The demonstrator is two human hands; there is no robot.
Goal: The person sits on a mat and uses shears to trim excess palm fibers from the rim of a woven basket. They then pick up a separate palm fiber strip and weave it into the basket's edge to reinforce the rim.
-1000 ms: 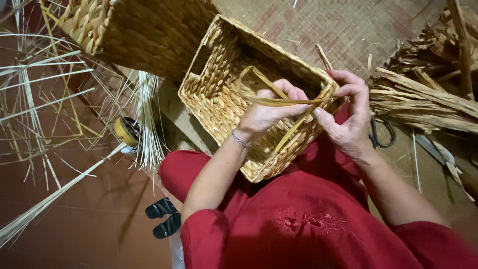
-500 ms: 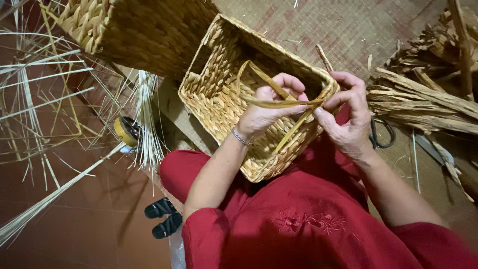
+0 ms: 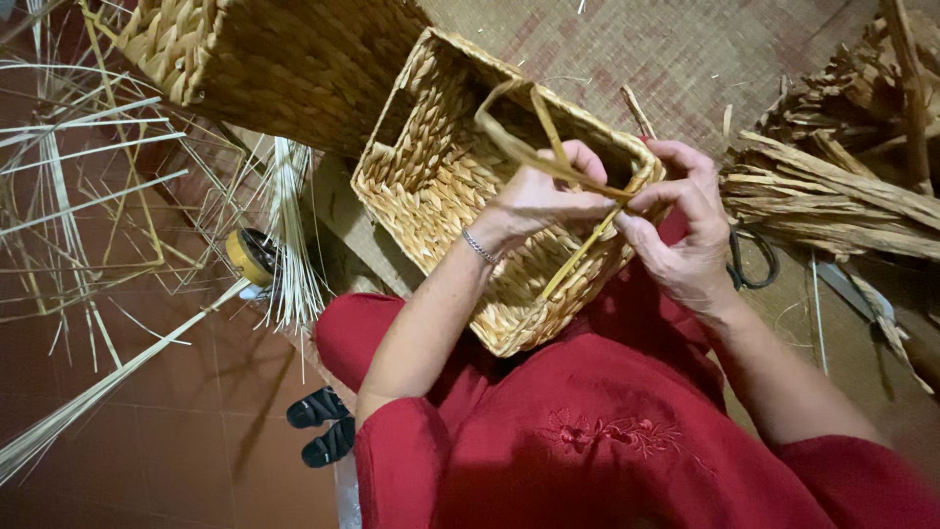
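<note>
While the left hand [image 3: 539, 201] and right hand [image 3: 685, 220] pinch a looped fibre strand [image 3: 519, 137] at the woven basket [image 3: 441, 186] rim, weaving seems underway; tightening likely needs steady pull.

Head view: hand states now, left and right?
Left hand: closed, pinching the straw strand over the woven basket.
Right hand: closed, fingers gripping the same strand at the basket's rim.

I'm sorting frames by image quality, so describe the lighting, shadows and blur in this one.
Head view: warm, soft light; the rectangular woven straw basket and both hands, left hand and right hand, are sharp; the loose pale straw strip is slightly soft; the red-brown tiled floor lies in dim shadow; no glare.
</note>
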